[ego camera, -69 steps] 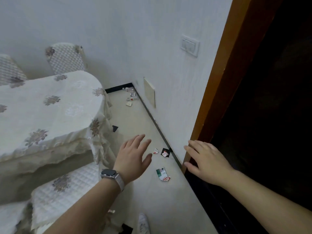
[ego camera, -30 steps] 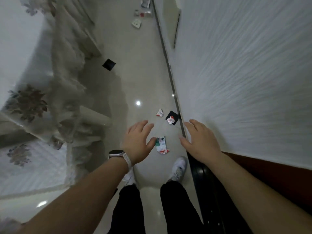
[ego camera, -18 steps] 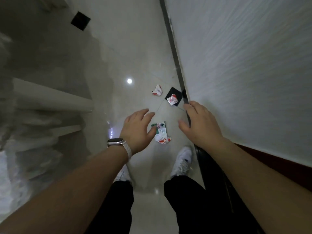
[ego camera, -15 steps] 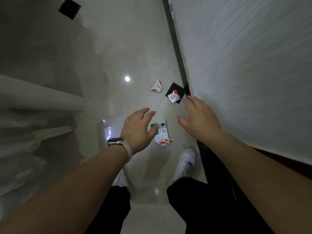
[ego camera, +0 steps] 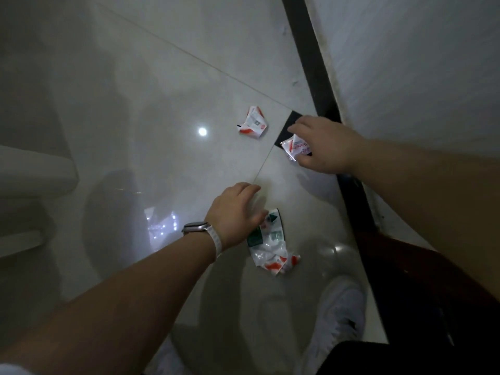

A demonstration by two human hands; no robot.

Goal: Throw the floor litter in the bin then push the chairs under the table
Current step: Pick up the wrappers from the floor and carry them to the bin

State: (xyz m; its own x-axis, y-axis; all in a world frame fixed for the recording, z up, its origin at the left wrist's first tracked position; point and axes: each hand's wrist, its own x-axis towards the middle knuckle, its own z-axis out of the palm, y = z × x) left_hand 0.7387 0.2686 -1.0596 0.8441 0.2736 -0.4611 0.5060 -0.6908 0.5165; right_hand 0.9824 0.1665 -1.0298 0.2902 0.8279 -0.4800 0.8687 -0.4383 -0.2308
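Nearest, a white sneaker on the glossy pale tiled floor, and just beyond it a crumpled green, white and red plastic wrapper lying flat, with the left hand, a pale-strapped smartwatch on its wrist, fingers curled down over the wrapper's near edge, grip not yet clear. Farther on, beside the black skirting strip along the white wall, the right hand pinching a small crumpled red-and-white wrapper over a black inset tile. Farthest, a second crumpled red-and-white wrapper lying untouched on the floor, left of the right hand.
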